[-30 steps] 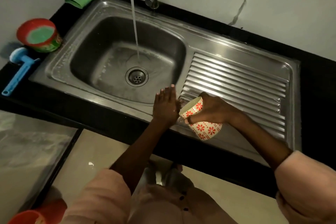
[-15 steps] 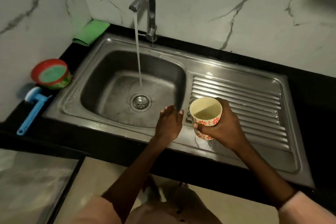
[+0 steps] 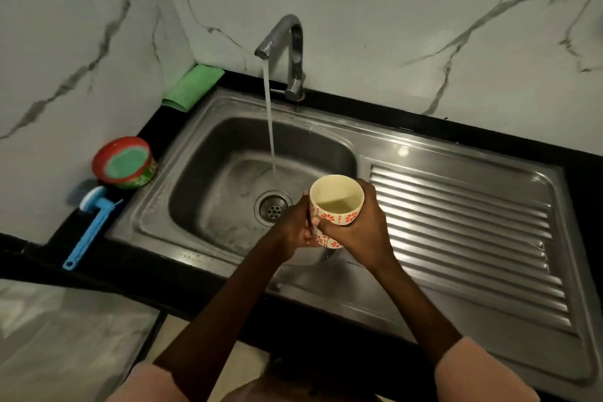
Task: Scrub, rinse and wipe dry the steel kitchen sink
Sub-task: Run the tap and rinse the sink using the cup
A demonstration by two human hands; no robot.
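Right hand (image 3: 362,225) wraps 1 cup (image 3: 336,206), upright, over the near right edge of the sink (image 3: 326,134) bowl; left hand (image 3: 295,227) grips the cup's left side. 1 tap (image 3: 287,42) at the far rim runs water into the bowl beside 1 drain (image 3: 273,207). Left counter: 1 green cloth (image 3: 194,86), 1 red tub (image 3: 124,162), 1 blue brush (image 3: 93,225).

Black countertop (image 3: 156,266) carries inset steel sink (image 3: 456,330), center frame. Left edge: blue brush (image 3: 93,228), red tub (image 3: 125,162). Upper-left corner: folded green cloth (image 3: 194,85).
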